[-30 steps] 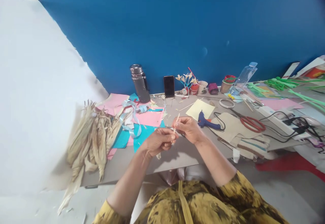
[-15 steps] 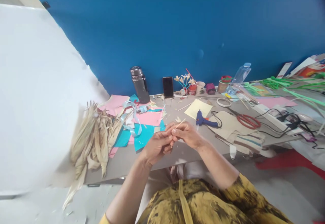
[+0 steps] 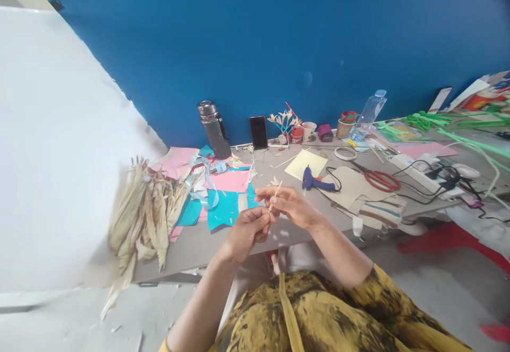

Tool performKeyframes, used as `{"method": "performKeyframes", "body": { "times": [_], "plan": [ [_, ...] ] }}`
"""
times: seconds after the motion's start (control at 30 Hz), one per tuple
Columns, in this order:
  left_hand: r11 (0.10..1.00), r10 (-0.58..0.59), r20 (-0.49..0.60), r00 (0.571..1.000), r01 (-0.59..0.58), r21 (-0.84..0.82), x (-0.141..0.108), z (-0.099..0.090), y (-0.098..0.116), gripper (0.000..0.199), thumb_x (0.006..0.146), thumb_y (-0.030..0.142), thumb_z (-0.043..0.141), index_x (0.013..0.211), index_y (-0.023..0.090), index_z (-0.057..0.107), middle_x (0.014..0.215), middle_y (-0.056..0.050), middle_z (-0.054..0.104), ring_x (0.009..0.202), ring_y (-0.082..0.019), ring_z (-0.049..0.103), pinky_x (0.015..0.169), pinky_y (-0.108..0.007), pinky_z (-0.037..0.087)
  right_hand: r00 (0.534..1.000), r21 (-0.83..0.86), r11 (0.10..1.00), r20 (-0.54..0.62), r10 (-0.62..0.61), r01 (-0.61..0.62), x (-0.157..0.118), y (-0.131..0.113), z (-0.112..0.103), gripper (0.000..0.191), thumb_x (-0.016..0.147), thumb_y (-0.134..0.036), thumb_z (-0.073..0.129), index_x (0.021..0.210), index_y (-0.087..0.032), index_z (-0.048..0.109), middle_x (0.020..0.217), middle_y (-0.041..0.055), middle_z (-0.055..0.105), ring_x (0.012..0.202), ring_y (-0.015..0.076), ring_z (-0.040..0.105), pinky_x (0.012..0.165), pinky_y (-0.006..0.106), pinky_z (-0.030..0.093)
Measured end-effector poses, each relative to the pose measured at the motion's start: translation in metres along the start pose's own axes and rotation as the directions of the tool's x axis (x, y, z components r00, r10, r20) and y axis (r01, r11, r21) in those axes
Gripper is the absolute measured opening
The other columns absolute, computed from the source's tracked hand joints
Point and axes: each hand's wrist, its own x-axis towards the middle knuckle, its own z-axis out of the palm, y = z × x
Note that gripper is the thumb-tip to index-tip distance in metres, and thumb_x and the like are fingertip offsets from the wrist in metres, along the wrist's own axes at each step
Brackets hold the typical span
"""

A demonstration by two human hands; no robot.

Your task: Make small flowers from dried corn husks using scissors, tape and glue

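Observation:
Near the front edge of the grey table (image 3: pixel 191 259), my left hand (image 3: pixel 249 231) pinches the lower part of a thin pale stick (image 3: pixel 279 188). My right hand (image 3: pixel 292 207) is right beside it, its thumb against the stick and its fingers stretched out behind. The stick stands tilted, its upper end free above my thumb. Blue paper (image 3: pixel 223 209) lies left of my hands. A blue glue gun (image 3: pixel 316 180) rests beyond my right hand, by a pale yellow sheet (image 3: pixel 306 164).
Dried husks (image 3: pixel 139 219) hang over the table's left edge. Along the blue wall stand a flask (image 3: pixel 215 131), a phone (image 3: pixel 258 132), small husk flowers (image 3: pixel 285 124) and a clear bottle (image 3: pixel 368 115). Red-handled scissors (image 3: pixel 381 180) and a power strip (image 3: pixel 422 175) lie right.
My right fingers have straightened and spread from the stick, which now stands more upright. My hands have parted slightly. The view has shifted a little.

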Motion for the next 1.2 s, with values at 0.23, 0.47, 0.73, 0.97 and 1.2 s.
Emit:
{"method": "performKeyframes", "body": {
  "times": [0.23, 0.47, 0.73, 0.97, 1.2],
  "plan": [
    [0.994, -0.082, 0.103, 0.991, 0.089, -0.063, 0.0, 0.0, -0.007, 0.034, 0.073, 0.041, 0.082, 0.08, 0.01, 0.07, 0.052, 0.005, 0.048, 0.04, -0.002, 0.027, 0.046, -0.023, 0.017, 0.976, -0.061, 0.995, -0.196, -0.095, 0.084, -0.009, -0.003, -0.003, 0.034, 0.072, -0.046, 0.082, 0.06, -0.016, 0.071, 0.066, 0.0046, 0.068, 0.058, 0.0116, 0.049, 0.056, 0.027, 0.037],
    [0.992, -0.09, 0.025, 0.996, 0.092, -0.081, -0.009, 0.002, -0.014, 0.035, 0.069, 0.04, 0.085, 0.075, 0.009, 0.07, 0.051, 0.003, 0.05, 0.04, -0.002, 0.033, 0.045, -0.021, 0.02, 0.961, -0.006, 0.999, -0.275, -0.036, 0.036, -0.009, 0.004, 0.006, 0.045, 0.069, -0.053, 0.082, 0.053, -0.016, 0.062, 0.056, 0.0001, 0.059, 0.051, 0.0084, 0.04, 0.05, 0.025, 0.029],
    [0.976, -0.116, 0.113, 0.987, 0.134, -0.17, -0.019, -0.002, -0.017, 0.032, 0.074, 0.038, 0.081, 0.076, 0.009, 0.069, 0.05, 0.004, 0.048, 0.04, -0.001, 0.028, 0.044, -0.02, 0.018, 0.975, 0.109, 0.994, -0.222, 0.02, 0.004, -0.013, -0.004, 0.002, 0.041, 0.061, -0.053, 0.087, 0.062, -0.016, 0.071, 0.066, 0.0056, 0.067, 0.053, 0.0092, 0.042, 0.049, 0.026, 0.027],
    [0.978, -0.166, 0.074, 0.983, 0.174, -0.116, -0.014, -0.002, -0.032, 0.037, 0.068, 0.042, 0.086, 0.075, 0.009, 0.069, 0.052, 0.003, 0.051, 0.04, -0.001, 0.028, 0.044, -0.02, 0.018, 0.916, 0.03, 0.997, -0.398, -0.054, 0.072, -0.017, 0.021, 0.001, 0.054, 0.059, -0.053, 0.089, 0.047, -0.018, 0.05, 0.05, -0.0034, 0.047, 0.05, 0.0084, 0.037, 0.049, 0.024, 0.026],
    [0.955, -0.215, 0.137, 0.967, 0.238, -0.179, -0.005, -0.008, -0.052, 0.033, 0.073, 0.039, 0.083, 0.076, 0.009, 0.069, 0.051, 0.004, 0.046, 0.041, -0.001, 0.027, 0.044, -0.02, 0.018, 0.942, -0.083, 0.996, -0.33, -0.061, 0.036, -0.029, 0.037, -0.02, 0.047, 0.082, -0.061, 0.068, 0.072, -0.016, 0.077, 0.065, 0.0051, 0.064, 0.053, 0.0103, 0.039, 0.047, 0.025, 0.026]
  ]
}}
